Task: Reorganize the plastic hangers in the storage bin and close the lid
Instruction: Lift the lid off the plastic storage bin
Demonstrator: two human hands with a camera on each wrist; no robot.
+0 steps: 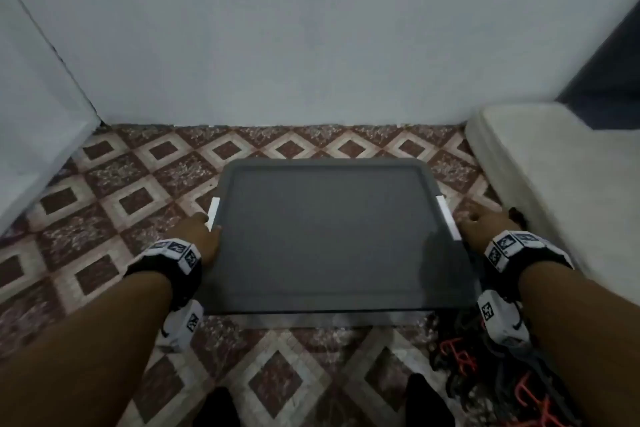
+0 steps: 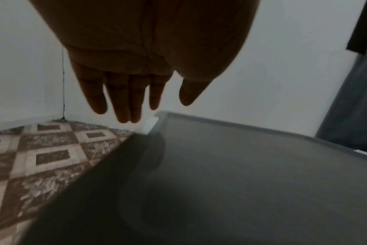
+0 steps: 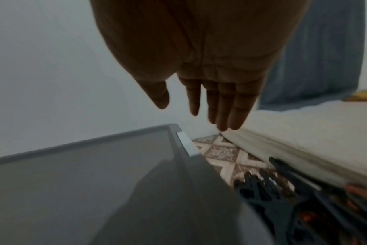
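While the grey lid sits flat on the bin on the floor w/ hangers piled at its right, both white latches should be reached evenly by left hand & right hand, fingers straight, nothing held.

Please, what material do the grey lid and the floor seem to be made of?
The grey lid looks like moulded plastic with a matt finish: one even colour, a raised rim, rounded corners. The floor appears to be ceramic or stone tile, with a repeating diamond pattern and speckled brown patches; blur leaves the exact type open.
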